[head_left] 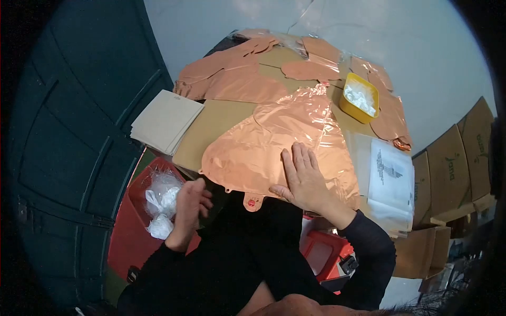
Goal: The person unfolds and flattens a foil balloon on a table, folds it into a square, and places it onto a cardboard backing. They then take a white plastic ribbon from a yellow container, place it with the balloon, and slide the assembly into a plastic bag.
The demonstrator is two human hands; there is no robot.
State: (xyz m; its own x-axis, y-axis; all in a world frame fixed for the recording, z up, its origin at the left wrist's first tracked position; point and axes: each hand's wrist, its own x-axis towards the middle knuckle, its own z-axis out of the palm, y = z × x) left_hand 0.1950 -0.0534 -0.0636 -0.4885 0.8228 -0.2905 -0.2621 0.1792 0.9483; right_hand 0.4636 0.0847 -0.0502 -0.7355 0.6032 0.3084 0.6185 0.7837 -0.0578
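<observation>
A flat copper-coloured foil balloon (247, 142) lies across the front of the table, its small tabs and a tail with a red mark hanging at the near edge. My right hand (303, 181) rests palm down on its right part, fingers stretched out. My left hand (191, 208) is off the table, just left of the balloon's near edge and beside a red basket (138, 197). Its fingers are loosely bent and apart, and nothing shows in them. In the basket is a clear plastic bag (162, 184) with white bundles (159, 226).
More foil balloons (226, 79) lie at the back and a pile (391, 113) at the right. A stack of pale cards (166, 121) sits left, a yellow tub (345, 108) and printed plastic bags (391, 176) right. Cardboard boxes (448, 163) stand beyond; a red container (322, 253) is below the table.
</observation>
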